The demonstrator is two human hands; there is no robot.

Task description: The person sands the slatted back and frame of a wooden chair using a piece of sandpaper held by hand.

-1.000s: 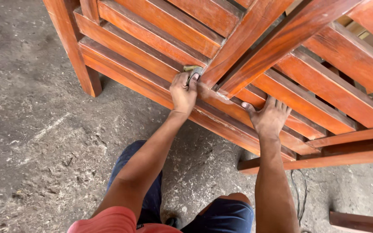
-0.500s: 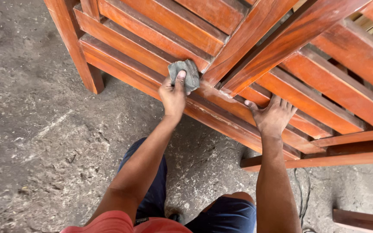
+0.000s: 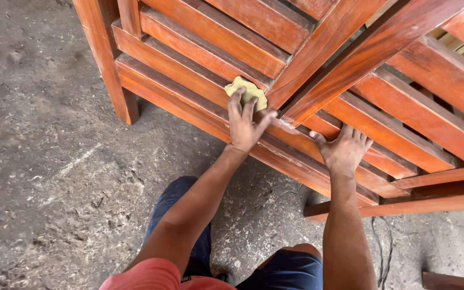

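Dusty concrete floor [image 3: 44, 161] under a red-brown slatted wooden frame [image 3: 200, 59]; left hand [image 3: 245, 123] presses a yellowish rag [image 3: 248, 90] onto a slat, fingers spread over it; right hand [image 3: 343, 150] open, flat on a lower slat, holding nothing.

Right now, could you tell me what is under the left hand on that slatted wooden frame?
The left hand presses a yellowish pad against a reddish-brown slat. Only the pad's top edge shows past the fingertips; the rest is covered.
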